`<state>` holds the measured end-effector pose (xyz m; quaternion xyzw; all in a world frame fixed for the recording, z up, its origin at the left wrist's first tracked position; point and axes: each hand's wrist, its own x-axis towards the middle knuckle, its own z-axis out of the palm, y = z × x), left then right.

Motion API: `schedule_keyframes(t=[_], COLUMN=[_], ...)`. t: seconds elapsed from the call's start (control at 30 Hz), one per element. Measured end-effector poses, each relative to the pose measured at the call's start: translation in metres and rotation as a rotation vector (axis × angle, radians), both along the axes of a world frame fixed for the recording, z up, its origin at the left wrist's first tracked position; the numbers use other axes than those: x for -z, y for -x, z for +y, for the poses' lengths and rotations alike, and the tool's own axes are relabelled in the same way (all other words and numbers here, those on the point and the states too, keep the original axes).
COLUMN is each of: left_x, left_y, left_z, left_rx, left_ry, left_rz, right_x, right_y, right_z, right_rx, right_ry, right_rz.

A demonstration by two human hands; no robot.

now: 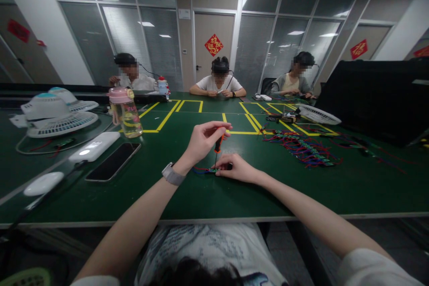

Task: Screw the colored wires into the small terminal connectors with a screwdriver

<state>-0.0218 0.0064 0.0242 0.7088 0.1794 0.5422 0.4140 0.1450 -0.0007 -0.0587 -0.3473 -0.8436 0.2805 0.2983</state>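
Note:
My left hand (206,140) is closed round the top of a screwdriver (218,144) with an orange and black handle. The screwdriver stands nearly upright, its thin shaft pointing down at a small green circuit board (212,171) on the table. Red and blue wires run out from the board's left side. With its fingers pressed together at the board's right end, my right hand (236,167) grips the board against the table. Whether the screwdriver's tip touches a screw is too small to make out.
Several wired circuit boards (306,147) lie in a row at the right, near a dark monitor-like panel (372,103). A phone (114,162), a white power bank (94,146), a bottle (126,114) and white fans (62,118) occupy the left. Several co-workers sit across the green table (161,201).

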Motion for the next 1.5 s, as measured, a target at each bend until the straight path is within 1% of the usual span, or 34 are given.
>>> schedule_keyframes(t=[0.13, 0.23, 0.3, 0.43, 0.47, 0.53, 0.63, 0.73, 0.8, 0.83, 0.87, 0.93, 1.07, 1.13, 1.33, 1.5], left_x=[0.002, 0.001, 0.001, 0.0, 0.001, 0.001, 0.001, 0.002, 0.002, 0.002, 0.001, 0.0, -0.003, -0.005, -0.009, -0.009], left_y=[-0.002, -0.001, 0.0, 0.001, 0.0, 0.0, -0.001, -0.001, -0.001, 0.0, 0.0, 0.001, 0.001, 0.003, 0.013, 0.017], left_z=[0.001, 0.001, 0.002, 0.003, 0.003, 0.003, 0.002, 0.001, 0.001, 0.001, 0.001, 0.0, -0.001, -0.001, 0.006, 0.012], left_rx=[-0.148, -0.197, -0.165, 0.042, 0.073, 0.074, -0.048, -0.222, -0.279, -0.283, -0.268, -0.198, -0.035, -0.006, -0.039, -0.095], left_ry=[-0.103, -0.164, -0.161, -0.024, 0.009, 0.036, -0.022, -0.161, -0.217, -0.226, -0.222, -0.182, -0.031, 0.006, -0.003, -0.09], left_rz=[0.016, 0.017, 0.017, -0.03, -0.041, -0.046, -0.017, 0.016, 0.03, 0.033, 0.029, 0.012, -0.006, -0.004, 0.065, 0.117], right_x=[-0.001, -0.002, -0.003, -0.004, -0.005, -0.005, -0.004, -0.004, -0.004, -0.004, -0.004, -0.005, -0.005, -0.005, -0.005, -0.005], right_y=[0.0, 0.0, 0.0, 0.001, 0.001, 0.001, 0.0, 0.0, 0.0, 0.0, 0.0, 0.0, -0.001, -0.001, -0.001, -0.001], right_z=[-0.001, -0.001, -0.001, -0.002, -0.002, -0.002, -0.001, -0.001, -0.001, -0.001, -0.001, -0.001, -0.001, -0.001, -0.001, -0.002], right_rx=[-0.011, -0.013, -0.014, -0.016, -0.016, -0.015, -0.009, -0.01, -0.013, -0.014, -0.016, -0.018, -0.021, -0.022, -0.02, -0.021], right_ry=[-0.016, -0.026, -0.023, -0.016, -0.016, -0.018, -0.022, -0.023, -0.025, -0.027, -0.029, -0.031, -0.029, -0.028, -0.015, -0.008], right_rz=[-0.028, -0.037, -0.037, -0.041, -0.042, -0.043, -0.052, -0.055, -0.053, -0.052, -0.051, -0.052, -0.056, -0.056, -0.051, -0.048])
